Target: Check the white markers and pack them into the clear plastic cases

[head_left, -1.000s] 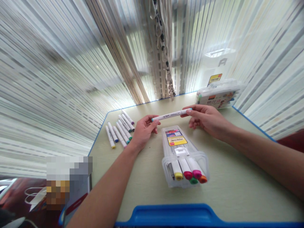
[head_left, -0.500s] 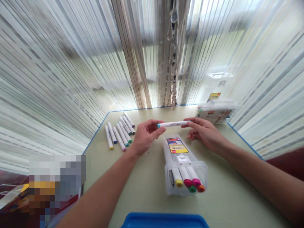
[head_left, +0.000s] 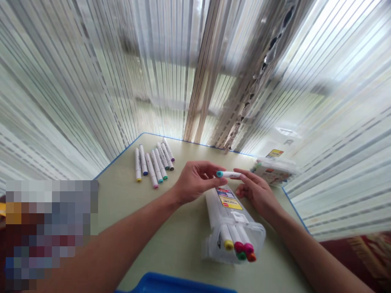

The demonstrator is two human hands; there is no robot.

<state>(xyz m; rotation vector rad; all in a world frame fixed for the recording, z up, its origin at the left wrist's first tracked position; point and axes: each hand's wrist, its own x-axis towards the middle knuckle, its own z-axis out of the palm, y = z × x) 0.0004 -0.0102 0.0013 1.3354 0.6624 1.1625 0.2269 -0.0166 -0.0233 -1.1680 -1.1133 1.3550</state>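
Observation:
A white marker (head_left: pixel 232 174) with a teal end is held level above the table between both hands. My left hand (head_left: pixel 198 179) pinches it near the teal end with thumb and fingers. The fingertips of my right hand (head_left: pixel 255 189) are closed on its other end. Below lies a clear plastic marker case (head_left: pixel 212 203) with a yellow label, its open end facing me. Yellow, red, pink, green and orange marker ends (head_left: pixel 239 247) show inside it. To the left, several white markers (head_left: pixel 152 169) lie side by side on the table.
At the back right stands another clear case (head_left: pixel 271 171) holding markers. A blue tray-like edge (head_left: pixel 183 285) shows at the table's front. String curtains (head_left: pixel 165 81) hang behind the table (head_left: pixel 131 224). A pixelated patch (head_left: pixel 51 228) covers the lower left.
The view has turned and tilted. My hands are closer together on the marker, its teal end now pointing more towards me, and less of its barrel shows.

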